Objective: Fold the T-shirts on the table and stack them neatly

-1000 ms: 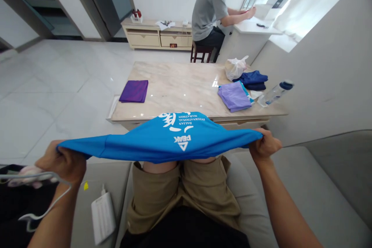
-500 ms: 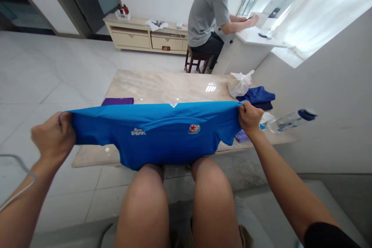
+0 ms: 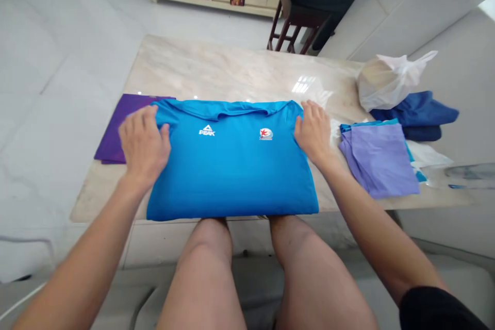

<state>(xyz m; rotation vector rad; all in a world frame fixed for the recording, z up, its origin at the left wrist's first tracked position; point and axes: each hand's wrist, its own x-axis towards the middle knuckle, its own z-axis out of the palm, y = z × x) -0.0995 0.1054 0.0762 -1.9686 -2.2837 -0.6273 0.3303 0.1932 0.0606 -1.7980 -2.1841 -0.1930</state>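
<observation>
A bright blue T-shirt (image 3: 232, 170) lies spread on the stone-topped table, front side up, its collar toward the far side. It carries a white PEAK logo and a small round emblem on the chest. My left hand (image 3: 144, 147) rests at the left shoulder and sleeve, its thumb apart from the fingers. At the right shoulder, my right hand (image 3: 315, 131) lies with fingers stretched out and the thumb by the shirt's edge. Most of both sleeves is hidden by the hands. The lower hem sits at the table's near edge, above my knees.
A folded purple cloth (image 3: 116, 126) lies left of the shirt. To the right are a folded lavender garment (image 3: 381, 160), dark blue clothes (image 3: 419, 111), a white plastic bag (image 3: 386, 82) and a clear bottle (image 3: 472, 175). Beyond the table (image 3: 185, 69), a person sits on a stool (image 3: 297, 18).
The shirt, held stretched in the air by both fists, has come down onto the table. My hands moved inward and their fingers loosened. The view has tilted downward.
</observation>
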